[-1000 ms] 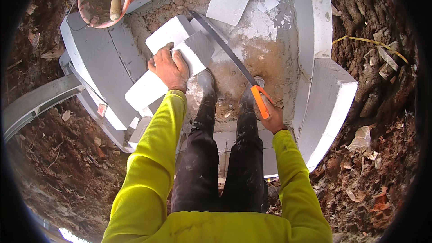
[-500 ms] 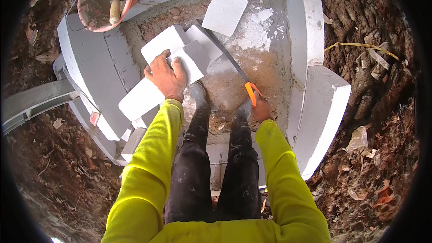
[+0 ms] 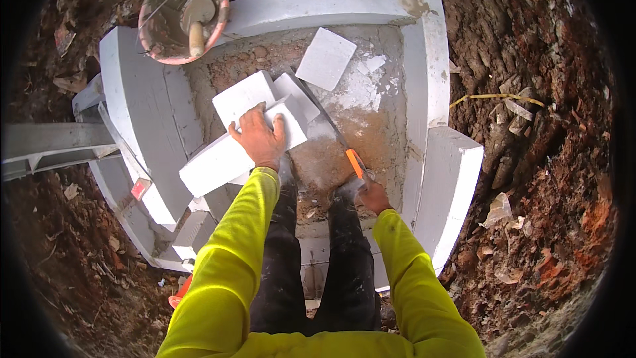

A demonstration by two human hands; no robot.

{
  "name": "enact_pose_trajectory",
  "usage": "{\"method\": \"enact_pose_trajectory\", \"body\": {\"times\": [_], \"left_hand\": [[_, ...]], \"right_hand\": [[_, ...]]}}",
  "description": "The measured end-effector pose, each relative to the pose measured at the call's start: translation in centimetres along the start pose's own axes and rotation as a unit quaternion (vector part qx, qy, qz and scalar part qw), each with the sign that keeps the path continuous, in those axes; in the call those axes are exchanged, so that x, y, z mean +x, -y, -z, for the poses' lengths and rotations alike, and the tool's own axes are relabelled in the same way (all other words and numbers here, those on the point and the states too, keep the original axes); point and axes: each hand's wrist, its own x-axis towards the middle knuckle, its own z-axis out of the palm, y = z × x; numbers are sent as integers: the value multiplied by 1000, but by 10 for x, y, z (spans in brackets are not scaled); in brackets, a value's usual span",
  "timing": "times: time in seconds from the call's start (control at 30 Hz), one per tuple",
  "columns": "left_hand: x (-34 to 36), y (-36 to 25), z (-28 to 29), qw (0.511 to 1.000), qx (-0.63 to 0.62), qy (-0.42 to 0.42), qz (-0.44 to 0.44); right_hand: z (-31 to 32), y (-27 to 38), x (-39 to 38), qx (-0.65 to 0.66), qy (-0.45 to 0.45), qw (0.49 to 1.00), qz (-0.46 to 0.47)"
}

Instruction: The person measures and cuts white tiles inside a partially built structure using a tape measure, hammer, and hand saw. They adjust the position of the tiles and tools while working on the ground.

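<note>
My left hand [image 3: 260, 140] presses on pale lightweight blocks, fingers curled over them and thumb apart. Under it a long white block [image 3: 213, 164] slants down to the left. Against its upper end lie a second white block [image 3: 244, 97] and a smaller cut piece [image 3: 291, 127]. My right hand [image 3: 373, 197] is closed round the orange handle of a hand saw [image 3: 356, 162]. The dark blade runs up and left alongside the grey-white block [image 3: 301, 98] beyond the cut piece. Whether its teeth are in the block, I cannot tell.
Low pale walls [image 3: 331, 1] enclose the work spot. A square white slab [image 3: 326, 59] lies ahead beside white flakes [image 3: 363, 83]. A bucket [image 3: 222, 23] with a trowel [image 3: 197, 36] stands at the far left corner. Rough brown soil [image 3: 530, 179] surrounds the walls.
My right hand has drawn the saw back toward me and slightly left. The left hand keeps its hold on the blocks. The whole view has shifted a little.
</note>
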Motion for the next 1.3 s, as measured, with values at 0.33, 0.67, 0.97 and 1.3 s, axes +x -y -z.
{"method": "enact_pose_trajectory", "body": {"times": [0.33,0.67,0.97,1.3], "left_hand": [[1,70,58,961,-250,-64,104],[236,152,82,876,-376,-121,276],[247,113,131,899,-305,-187,252],[119,54,253,906,-384,-124,128]], "right_hand": [[70,238,10,153,-231,914,295],[39,549,111,-178,-262,868,383],[88,516,81,176,-53,971,155],[120,415,-121,-4,-90,922,377]]}}
